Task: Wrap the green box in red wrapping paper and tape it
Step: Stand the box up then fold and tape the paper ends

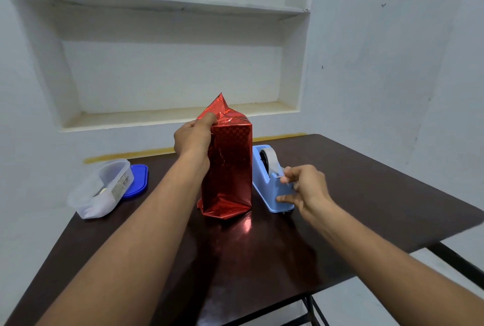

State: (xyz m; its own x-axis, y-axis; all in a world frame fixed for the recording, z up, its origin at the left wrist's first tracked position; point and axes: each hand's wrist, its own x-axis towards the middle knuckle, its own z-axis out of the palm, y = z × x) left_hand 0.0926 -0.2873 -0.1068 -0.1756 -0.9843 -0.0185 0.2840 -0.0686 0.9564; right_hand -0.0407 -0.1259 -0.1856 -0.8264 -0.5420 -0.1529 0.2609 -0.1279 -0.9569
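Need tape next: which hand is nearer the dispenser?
Right. The right hand pinches tape at the dispenser; the left hand holds the wrapped box's top, beside it.

Wrapped box (230,168) upright mid-table (366,181), tape dispenser (269,181) just right, tub (100,189) and lid (137,180) far left.

Green box wholly hidden under red wrapping paper (230,168); clear container (100,189) contents blurred.
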